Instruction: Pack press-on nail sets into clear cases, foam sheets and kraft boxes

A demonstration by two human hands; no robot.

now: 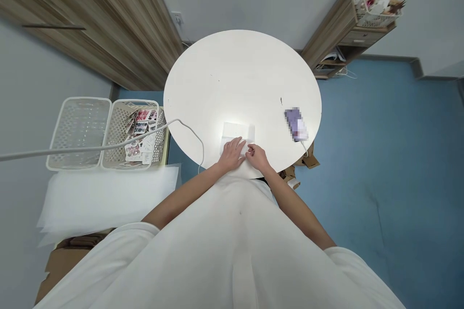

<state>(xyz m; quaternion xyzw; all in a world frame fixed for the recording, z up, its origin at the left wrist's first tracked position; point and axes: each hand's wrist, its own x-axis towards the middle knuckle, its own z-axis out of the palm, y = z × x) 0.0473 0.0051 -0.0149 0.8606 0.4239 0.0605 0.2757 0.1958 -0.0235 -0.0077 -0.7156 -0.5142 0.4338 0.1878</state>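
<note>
A small white rectangular piece (234, 129), perhaps folded sheet or a flat packet, lies near the front edge of the round white table (239, 67). Across its lower part rests my left hand (232, 153), palm down with fingers stretched out. My right hand (256, 155) is at its lower right corner, fingers curled and pressed together in a pinch. Whatever sits between those fingertips is too small to make out. The two hands nearly meet, and the lower edge of the white piece is partly hidden beneath them.
A blurred purple phone-like object (294, 123) with a cable lies on the table's right. A grey cable (137, 139) crosses from the left. Beside the table stand an empty-looking basket (80, 130), a basket of printed cards (112, 142) and white sheets (105, 198). Cardboard (310, 158) lies below right.
</note>
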